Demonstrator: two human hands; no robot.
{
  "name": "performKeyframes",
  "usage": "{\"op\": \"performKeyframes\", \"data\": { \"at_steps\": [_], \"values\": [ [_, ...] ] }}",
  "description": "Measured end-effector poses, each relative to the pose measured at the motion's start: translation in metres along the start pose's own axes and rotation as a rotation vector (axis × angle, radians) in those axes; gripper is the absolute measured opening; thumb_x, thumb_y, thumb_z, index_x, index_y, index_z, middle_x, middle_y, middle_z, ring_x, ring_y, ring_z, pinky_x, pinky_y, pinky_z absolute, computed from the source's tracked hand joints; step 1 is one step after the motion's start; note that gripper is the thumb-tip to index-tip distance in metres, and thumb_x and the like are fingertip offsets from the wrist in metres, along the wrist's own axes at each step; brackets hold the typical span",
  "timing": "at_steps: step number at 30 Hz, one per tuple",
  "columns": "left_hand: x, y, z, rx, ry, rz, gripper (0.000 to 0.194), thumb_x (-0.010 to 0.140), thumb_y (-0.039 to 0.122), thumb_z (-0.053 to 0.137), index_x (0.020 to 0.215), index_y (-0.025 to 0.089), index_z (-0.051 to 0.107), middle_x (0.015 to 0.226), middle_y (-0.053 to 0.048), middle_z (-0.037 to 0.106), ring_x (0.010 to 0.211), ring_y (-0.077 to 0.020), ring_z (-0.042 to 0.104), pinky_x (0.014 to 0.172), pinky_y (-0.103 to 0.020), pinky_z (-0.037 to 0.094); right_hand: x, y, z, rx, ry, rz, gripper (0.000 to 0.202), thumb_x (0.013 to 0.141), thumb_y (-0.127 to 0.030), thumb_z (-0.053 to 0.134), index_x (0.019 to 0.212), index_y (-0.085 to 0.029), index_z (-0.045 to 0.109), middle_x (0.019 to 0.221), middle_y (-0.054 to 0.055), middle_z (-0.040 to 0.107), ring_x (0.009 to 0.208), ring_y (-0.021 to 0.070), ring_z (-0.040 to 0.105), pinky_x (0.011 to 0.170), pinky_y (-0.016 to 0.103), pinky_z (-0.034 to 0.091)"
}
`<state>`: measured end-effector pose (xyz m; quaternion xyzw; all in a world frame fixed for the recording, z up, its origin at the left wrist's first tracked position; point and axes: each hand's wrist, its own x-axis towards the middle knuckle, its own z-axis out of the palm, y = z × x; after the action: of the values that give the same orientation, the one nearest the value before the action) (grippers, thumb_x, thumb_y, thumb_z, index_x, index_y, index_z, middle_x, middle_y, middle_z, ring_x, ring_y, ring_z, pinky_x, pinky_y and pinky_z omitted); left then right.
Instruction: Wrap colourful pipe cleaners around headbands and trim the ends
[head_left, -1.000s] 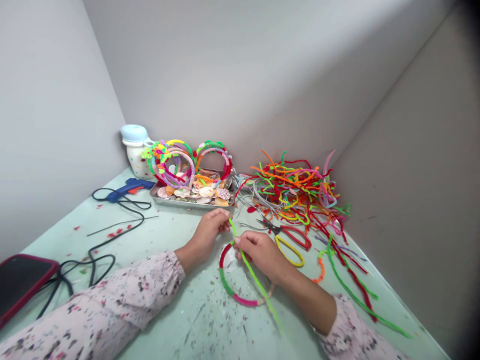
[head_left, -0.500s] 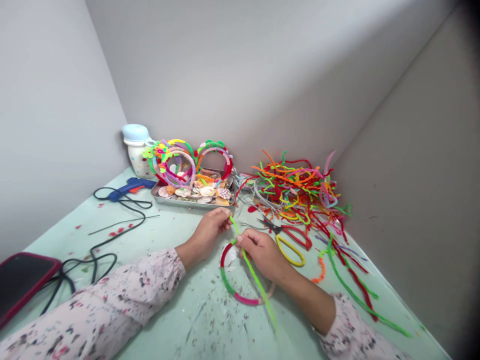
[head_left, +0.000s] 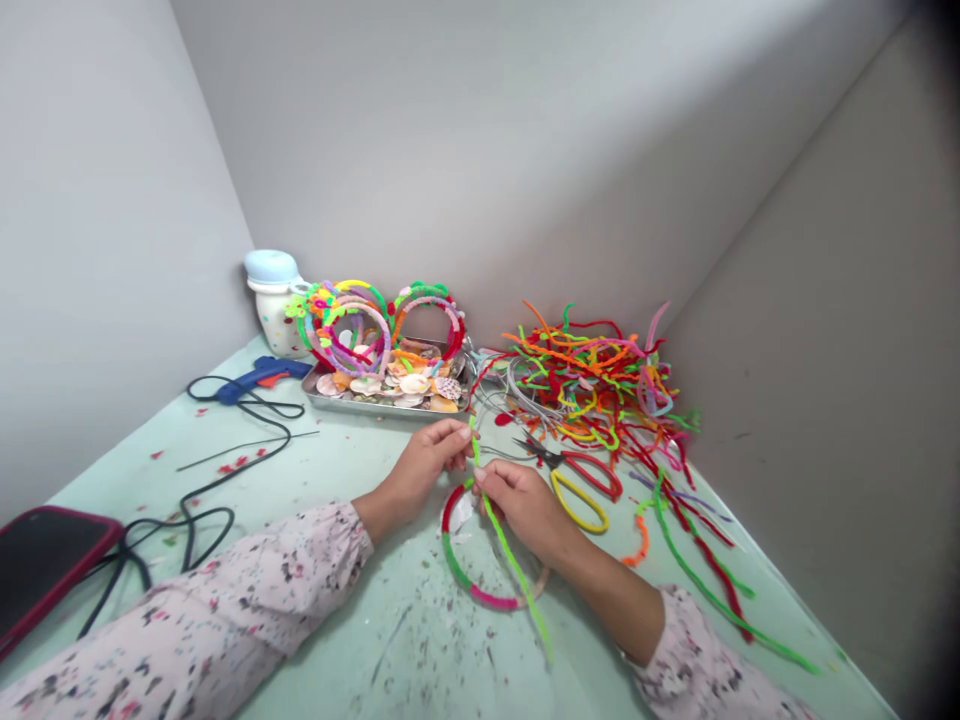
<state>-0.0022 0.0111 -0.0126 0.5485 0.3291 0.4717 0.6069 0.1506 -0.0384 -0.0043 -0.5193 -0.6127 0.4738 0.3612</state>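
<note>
My left hand (head_left: pixel 435 456) pinches the short upper end of a bright green pipe cleaner (head_left: pixel 516 565). Just to the right and lower, my right hand (head_left: pixel 517 500) is closed on the same pipe cleaner where it meets a ring (head_left: pixel 459 570). The ring is wrapped in red, green, pink and beige sections, and its right side is partly hidden by my right hand. The pipe cleaner's long tail hangs down across the ring. Scissors (head_left: pixel 577 478) with one red and one yellow handle lie right beside my right hand.
Behind my hands a metal tray (head_left: pixel 375 405) holds shells and several wrapped rings. Pipe cleaners (head_left: pixel 592 370) are heaped at the back right. A blue glue gun (head_left: pixel 259 378), its black cord, a white bottle (head_left: pixel 277 305) and a phone (head_left: pixel 56 570) are on the left.
My left hand has shifted slightly right, and the green pipe cleaner's upper end now stands more upright. My right hand has barely moved.
</note>
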Motion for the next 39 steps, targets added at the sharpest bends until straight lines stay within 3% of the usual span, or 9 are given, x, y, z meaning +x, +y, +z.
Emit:
{"op": "performKeyframes", "data": {
  "at_steps": [16, 25, 39],
  "values": [
    [0.0017, -0.0046, -0.0012, 0.020, 0.101, -0.016, 0.029, 0.082, 0.040, 0.052, 0.066, 0.016, 0.047, 0.059, 0.004, 0.041, 0.054, -0.0089, 0.036, 0.055, -0.023, 0.030, -0.0027, 0.0042, 0.0066, -0.236, 0.004, -0.116, 0.028, 0.086, -0.038, 0.049, 0.066, -0.020, 0.047, 0.058, -0.005, 0.046, 0.059, 0.0112, 0.041, 0.055, 0.023, 0.029],
    [-0.0004, 0.0017, -0.0003, -0.023, 0.040, -0.008, 0.029, 0.081, 0.042, 0.055, 0.067, 0.017, 0.051, 0.060, 0.003, 0.046, 0.055, -0.0096, 0.041, 0.057, -0.023, 0.032, -0.0019, 0.0075, 0.0084, -0.154, 0.019, -0.089, 0.030, 0.086, -0.040, 0.048, 0.064, -0.020, 0.047, 0.057, -0.005, 0.042, 0.056, 0.0110, 0.038, 0.055, 0.023, 0.030],
    [-0.0007, 0.0013, -0.0025, -0.091, 0.045, -0.050, 0.026, 0.077, 0.038, 0.063, 0.084, 0.015, 0.069, 0.068, -0.002, 0.057, 0.060, -0.0103, 0.045, 0.057, -0.023, 0.035, -0.0032, 0.0080, 0.0089, -0.205, -0.030, -0.097, 0.029, 0.086, -0.038, 0.049, 0.064, -0.019, 0.054, 0.055, -0.005, 0.042, 0.055, 0.0109, 0.038, 0.052, 0.023, 0.027]
  ]
}}
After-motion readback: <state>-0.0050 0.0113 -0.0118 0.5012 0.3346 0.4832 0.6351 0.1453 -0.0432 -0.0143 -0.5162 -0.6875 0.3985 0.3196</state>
